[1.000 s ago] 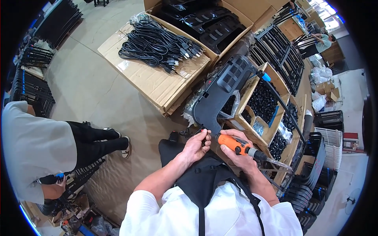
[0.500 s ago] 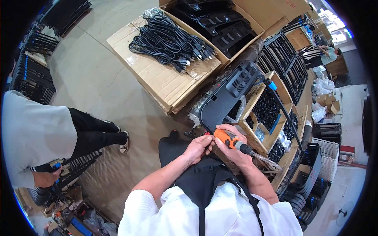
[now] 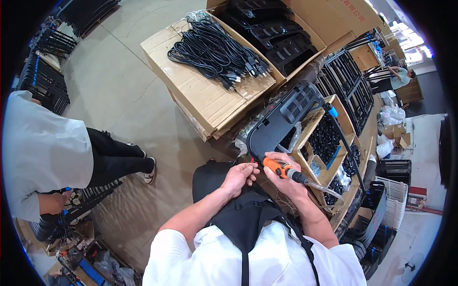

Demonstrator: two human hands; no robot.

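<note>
My right hand [image 3: 288, 180] is wrapped round an orange air screwdriver [image 3: 275, 167] with a clear hose [image 3: 324, 189] trailing from its back end. The tool's front points left, at the near end of a black plastic cover [image 3: 273, 132] with a vented raised box and a black tube frame. Close to the tool's tip is my left hand [image 3: 238, 179], thumb and forefinger pinched together by a small red part [image 3: 252, 160] at the cover's near corner. Whatever sits between those fingers is too small to make out.
Right of the cover, a wooden tray [image 3: 318, 143] holds small black parts. Ahead, a carton [image 3: 191, 90] carries bundled black cables [image 3: 214, 50] beside an open box of black panels [image 3: 274, 33]. A co-worker [image 3: 52, 152] stands at left; another person [image 3: 400, 78] is far right.
The whole scene has shifted slightly rightward in view. Both my hands and the screwdriver keep nearly the same pose at the cover's corner. The left co-worker's hand has moved a little.
</note>
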